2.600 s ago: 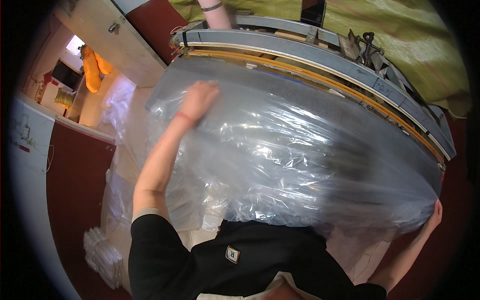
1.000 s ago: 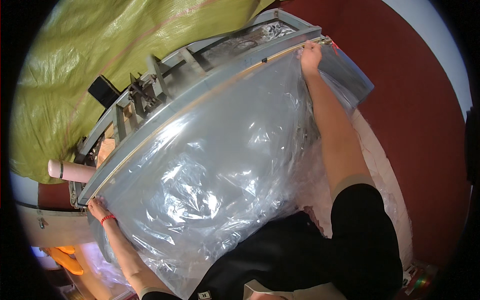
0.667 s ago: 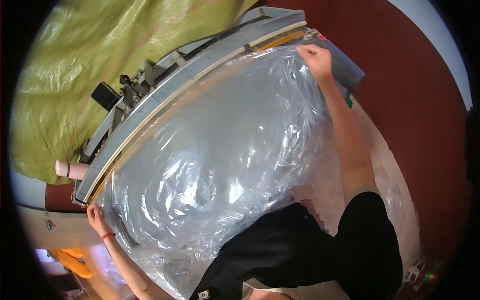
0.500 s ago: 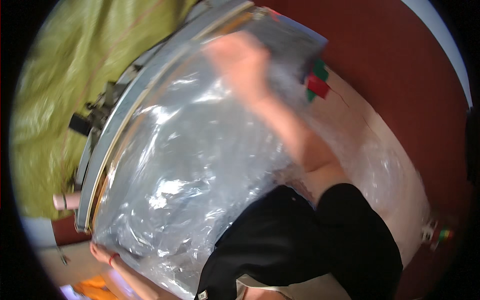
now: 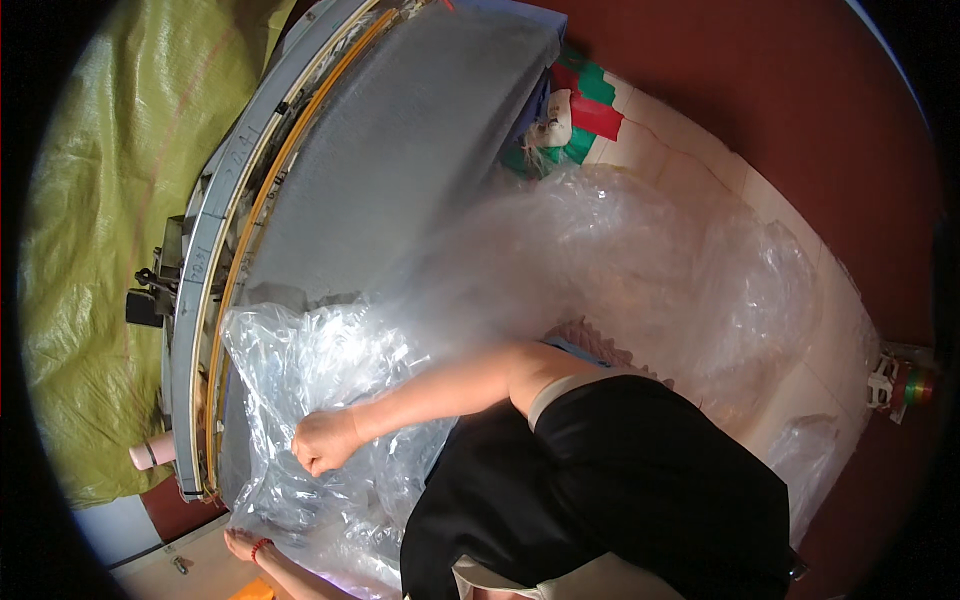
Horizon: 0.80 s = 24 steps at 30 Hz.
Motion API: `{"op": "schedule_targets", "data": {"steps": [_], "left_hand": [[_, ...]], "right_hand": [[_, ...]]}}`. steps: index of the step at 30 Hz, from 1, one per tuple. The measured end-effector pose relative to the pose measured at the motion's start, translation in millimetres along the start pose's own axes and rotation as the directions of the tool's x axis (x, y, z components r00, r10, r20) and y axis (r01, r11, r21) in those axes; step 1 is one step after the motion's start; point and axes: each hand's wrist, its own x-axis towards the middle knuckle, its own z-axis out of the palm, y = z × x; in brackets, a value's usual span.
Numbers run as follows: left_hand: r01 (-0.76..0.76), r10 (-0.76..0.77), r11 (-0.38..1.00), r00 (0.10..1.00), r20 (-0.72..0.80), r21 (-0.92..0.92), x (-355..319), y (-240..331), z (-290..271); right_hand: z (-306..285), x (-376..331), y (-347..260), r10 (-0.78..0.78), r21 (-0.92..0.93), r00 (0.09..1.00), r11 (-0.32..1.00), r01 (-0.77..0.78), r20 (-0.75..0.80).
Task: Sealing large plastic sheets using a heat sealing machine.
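A large clear plastic sheet (image 5: 300,350) lies bunched and shiny over the near end of a long grey cloth-like surface (image 5: 370,170). My right hand (image 5: 328,442) is closed in a fist on the crumpled plastic, with my forearm reaching across from the right. At the lower left, my left hand (image 5: 243,543), a red bead bracelet (image 5: 261,549) at its wrist, pinches the plastic's corner; its fingertips are small in view. More of the film, blurred by motion, trails to the right over a pale surface (image 5: 690,160).
An orange strip (image 5: 290,140) and a grey rail (image 5: 215,200) run along the left edge, with a black clamp-like part (image 5: 145,307) outside. A yellow-green tarp (image 5: 90,250) hangs beyond. A pink roll (image 5: 152,452) sits lower left. Red and green patches (image 5: 595,115) lie upper right.
My right hand has swept back from the far end to the near left, drawing the plastic with it. The grey surface beneath now shows. My left hand stays near the same corner.
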Motion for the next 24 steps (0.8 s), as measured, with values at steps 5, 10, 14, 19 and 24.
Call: {"op": "schedule_targets", "data": {"steps": [5, 10, 14, 19, 24], "left_hand": [[-0.181, 0.173, 0.983, 0.973, 0.149, 0.042, -8, -10, 30], [-0.146, 0.186, 0.982, 0.830, 0.526, -0.116, -108, 55, 53], [-0.077, 0.153, 0.985, 0.806, 0.571, -0.156, -211, 107, 120], [-0.013, 0.267, 0.946, 0.596, 0.757, -0.323, -231, 129, 173], [-0.091, 0.280, 0.947, 0.699, 0.658, -0.308, -213, 128, 130]], "right_hand": [[-45, -22, -1, 0.007, -0.066, 0.989, 0.998, -0.017, -0.147], [-240, -77, -42, 0.115, -0.557, 0.825, 0.685, -0.469, -0.554], [-374, -109, -103, 0.009, 0.059, -0.068, 0.608, -0.792, -0.998], [-525, -186, -135, -0.414, -0.448, 0.447, -0.100, -0.888, -0.793], [-195, 47, -118, 0.393, -0.428, 0.826, 0.717, -0.550, -0.404]]}}
